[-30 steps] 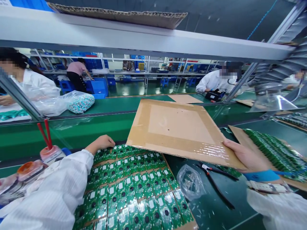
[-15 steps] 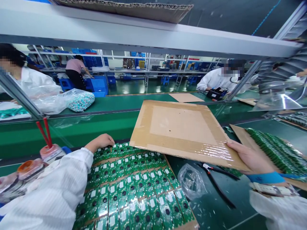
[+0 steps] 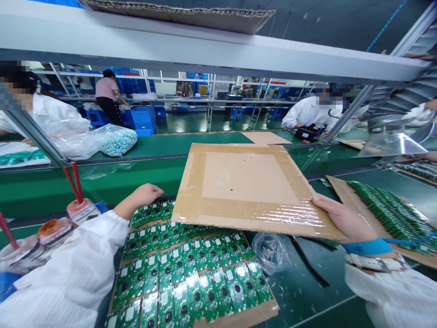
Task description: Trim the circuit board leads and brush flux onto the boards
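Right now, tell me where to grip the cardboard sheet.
Grip the cardboard sheet by its near right corner, coming from the right, as the right hand does: the flat sheet is held up there, clear of the green circuit boards below.

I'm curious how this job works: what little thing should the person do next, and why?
Probably lower the cardboard sheet flat onto the green circuit boards. The right hand holds the sheet by one edge, partly over the rows of boards, and the left hand lies empty beside them, so it could help steady the sheet.
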`<control>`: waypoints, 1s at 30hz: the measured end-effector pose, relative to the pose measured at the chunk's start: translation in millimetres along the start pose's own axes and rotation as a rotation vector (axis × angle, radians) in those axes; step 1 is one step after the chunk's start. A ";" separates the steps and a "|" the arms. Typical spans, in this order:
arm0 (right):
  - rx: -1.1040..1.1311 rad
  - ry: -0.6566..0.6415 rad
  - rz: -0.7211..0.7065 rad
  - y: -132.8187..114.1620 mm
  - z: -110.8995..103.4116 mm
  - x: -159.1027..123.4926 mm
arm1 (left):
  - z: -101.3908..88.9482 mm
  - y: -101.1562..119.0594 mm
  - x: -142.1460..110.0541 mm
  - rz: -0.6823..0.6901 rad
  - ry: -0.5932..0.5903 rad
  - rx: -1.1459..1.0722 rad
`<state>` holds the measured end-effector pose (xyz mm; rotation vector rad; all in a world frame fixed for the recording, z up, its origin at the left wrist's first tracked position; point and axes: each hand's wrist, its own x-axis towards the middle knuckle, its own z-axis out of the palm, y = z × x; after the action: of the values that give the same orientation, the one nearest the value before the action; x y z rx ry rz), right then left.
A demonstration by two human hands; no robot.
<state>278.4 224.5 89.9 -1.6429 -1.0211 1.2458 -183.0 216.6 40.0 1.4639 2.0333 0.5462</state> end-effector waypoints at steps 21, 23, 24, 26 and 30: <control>-0.662 -0.255 -0.423 110.8 80.0 -45.9 | 58.8 -66.5 -198.5 -0.368 0.285 0.173; -0.752 -0.219 -0.439 112.6 79.9 -51.0 | 61.5 -69.7 -204.0 -0.373 0.280 0.205; -0.788 -0.205 -0.442 113.0 79.9 -53.3 | 62.6 -71.0 -205.9 -0.372 0.276 0.218; -0.845 -0.172 -0.437 114.0 80.6 -56.5 | 64.7 -72.6 -208.1 -0.373 0.276 0.245; -0.910 -0.111 -0.434 117.3 84.1 -59.0 | 68.9 -73.6 -206.2 -0.367 0.288 0.294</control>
<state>200.2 140.9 -16.0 -1.8268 -2.0833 0.5890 -141.1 -2.4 -14.6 1.1700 2.6269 0.3281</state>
